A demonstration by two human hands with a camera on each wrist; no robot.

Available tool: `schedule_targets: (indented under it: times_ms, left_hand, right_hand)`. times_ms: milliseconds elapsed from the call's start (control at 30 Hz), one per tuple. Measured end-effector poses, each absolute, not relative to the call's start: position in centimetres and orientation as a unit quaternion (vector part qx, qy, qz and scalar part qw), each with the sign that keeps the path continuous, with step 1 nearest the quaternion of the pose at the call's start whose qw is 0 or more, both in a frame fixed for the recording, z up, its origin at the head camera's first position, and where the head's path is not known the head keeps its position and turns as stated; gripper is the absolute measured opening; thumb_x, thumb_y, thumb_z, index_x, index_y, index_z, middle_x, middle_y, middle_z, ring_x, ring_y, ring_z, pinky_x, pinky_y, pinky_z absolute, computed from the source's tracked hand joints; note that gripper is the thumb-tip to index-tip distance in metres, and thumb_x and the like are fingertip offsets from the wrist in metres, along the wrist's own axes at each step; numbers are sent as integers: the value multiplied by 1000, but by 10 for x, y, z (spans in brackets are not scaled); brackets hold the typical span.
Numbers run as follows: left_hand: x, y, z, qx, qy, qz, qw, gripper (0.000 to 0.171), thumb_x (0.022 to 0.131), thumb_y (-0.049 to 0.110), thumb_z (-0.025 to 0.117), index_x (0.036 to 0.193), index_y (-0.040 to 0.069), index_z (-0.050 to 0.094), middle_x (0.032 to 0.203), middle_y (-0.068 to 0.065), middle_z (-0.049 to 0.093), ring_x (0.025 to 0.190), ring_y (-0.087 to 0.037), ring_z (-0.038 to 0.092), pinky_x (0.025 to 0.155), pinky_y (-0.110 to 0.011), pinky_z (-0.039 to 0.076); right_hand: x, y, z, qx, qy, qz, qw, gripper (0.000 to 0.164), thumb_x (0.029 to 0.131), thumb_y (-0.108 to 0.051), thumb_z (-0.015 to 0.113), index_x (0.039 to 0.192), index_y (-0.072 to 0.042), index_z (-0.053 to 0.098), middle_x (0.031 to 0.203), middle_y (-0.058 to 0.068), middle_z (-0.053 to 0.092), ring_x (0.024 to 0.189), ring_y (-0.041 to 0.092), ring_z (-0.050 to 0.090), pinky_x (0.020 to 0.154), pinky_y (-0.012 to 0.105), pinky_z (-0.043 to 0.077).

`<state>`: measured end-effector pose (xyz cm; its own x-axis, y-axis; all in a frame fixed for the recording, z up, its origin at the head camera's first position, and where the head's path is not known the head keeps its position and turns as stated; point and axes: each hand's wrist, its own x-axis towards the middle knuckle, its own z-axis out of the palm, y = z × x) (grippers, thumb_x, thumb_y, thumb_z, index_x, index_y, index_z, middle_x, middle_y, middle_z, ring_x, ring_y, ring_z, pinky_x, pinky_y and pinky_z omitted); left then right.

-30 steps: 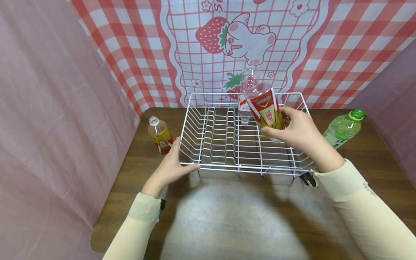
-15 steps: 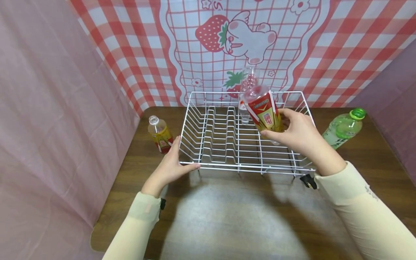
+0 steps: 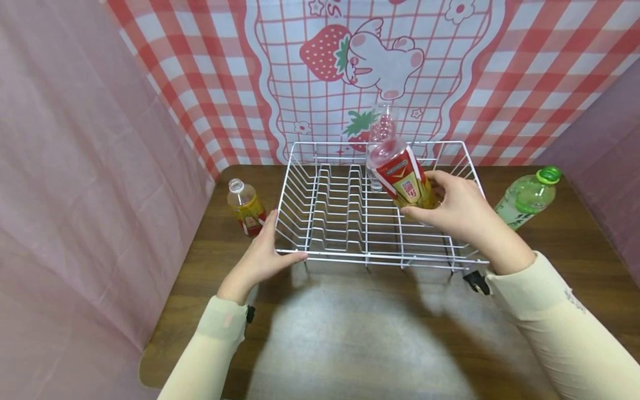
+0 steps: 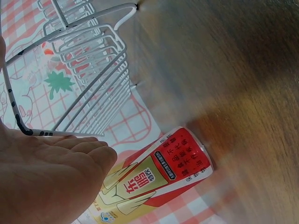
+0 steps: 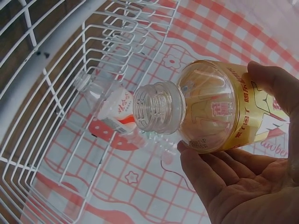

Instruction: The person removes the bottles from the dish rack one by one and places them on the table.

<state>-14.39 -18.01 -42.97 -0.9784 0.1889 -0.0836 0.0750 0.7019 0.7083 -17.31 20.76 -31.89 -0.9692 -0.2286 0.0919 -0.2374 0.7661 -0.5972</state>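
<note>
Over the right part of the white wire dish rack (image 3: 367, 256), my right hand (image 3: 452, 208) grips a plastic bottle (image 3: 405, 180) with a red and yellow label. It is tilted, base up and to the left; its uncapped neck (image 5: 156, 107) points downward in the right wrist view. My left hand (image 3: 260, 258) rests against the rack's front left corner, fingers straight along the side and thumb on the front rim. Just left of the rack, a second uncapped bottle (image 3: 248, 208) with a similar label stands upright. Behind the held bottle, a clear bottle (image 5: 112, 102) sits neck down in the rack.
A green bottle (image 3: 527, 197) with a green top stands right of the rack, partly hidden by my right forearm. The wooden table (image 3: 360, 339) extends in front. A red-and-white checked cloth (image 3: 210, 83) hangs behind, and pink curtains (image 3: 80, 166) hang at the sides.
The held bottle has tipped further left, its base moving left and slightly down. My left hand and the rack have stayed put.
</note>
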Motion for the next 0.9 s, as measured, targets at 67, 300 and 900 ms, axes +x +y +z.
schedule_targets:
  times_ms: [67, 300, 900]
  left_hand:
    - [-144, -180, -430, 71, 919, 380, 76, 126, 79, 61, 81, 164, 10, 3, 169, -12, 4, 151, -32, 14, 119, -50, 18]
    - [-144, -180, -431, 70, 920, 377, 77, 127, 79, 62, 81, 164, 10, 3, 169, -12, 3, 151, -32, 13, 119, -50, 18]
    - [-143, -180, -430, 67, 915, 390, 76, 124, 79, 55, 84, 164, 12, 4, 167, -12, 13, 147, -35, 26, 116, -53, 26]
  right_hand:
    - [-172, 207, -319, 128, -940, 317, 11, 79, 80, -44, 87, 135, 4, 55, 115, 25, 67, 100, 36, 66, 81, 55, 55]
    - [-169, 206, -320, 132, -943, 305, 13, 78, 79, -42, 88, 134, 4, 56, 112, 25, 68, 97, 35, 67, 79, 55, 56]
    - [-162, 206, -321, 155, -942, 296, 22, 73, 78, -37, 89, 132, 2, 57, 112, 23, 68, 94, 33, 66, 76, 55, 57]
